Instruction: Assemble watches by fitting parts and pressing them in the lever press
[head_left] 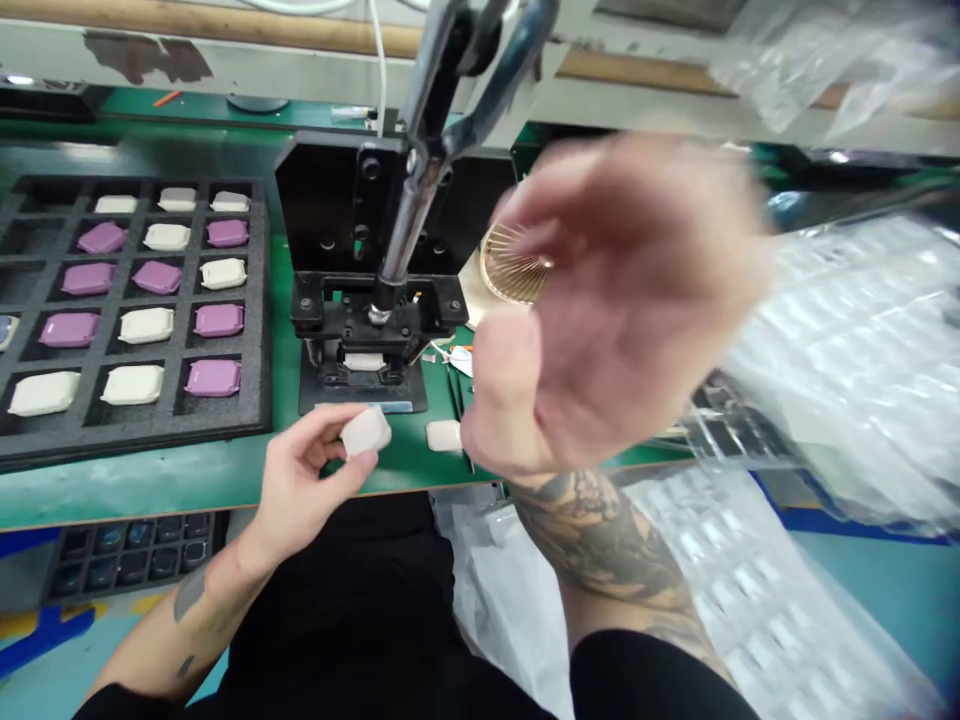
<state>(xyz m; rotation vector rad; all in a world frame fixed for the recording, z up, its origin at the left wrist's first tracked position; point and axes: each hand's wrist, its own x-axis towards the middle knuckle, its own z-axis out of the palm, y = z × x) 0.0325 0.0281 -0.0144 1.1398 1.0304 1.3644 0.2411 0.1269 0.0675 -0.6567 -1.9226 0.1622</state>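
My left hand [307, 470] pinches a small white rounded-square casing [366, 433] between thumb and fingers, just in front of the press. My right hand [615, 300] is raised close to the camera and blurred. Its palm shows, the thumb stands apart from the curved fingers, and nothing appears in it. A black hand press [379, 300] with a metal lever [409, 225] stands ahead of me. Inside its fixture sits a pale casing [365, 361]. Another pale flat piece [444, 435] lies on the green bench, partly covered by my right thumb.
A black foam tray [266, 330] at left holds several cream and purple casings. Dark tweezers [456, 395] and a round gold-ribbed object [514, 265] lie right of the press. Clear plastic packaging [847, 350] piles up at right. Another compartment tray [135, 550] sits below the bench.
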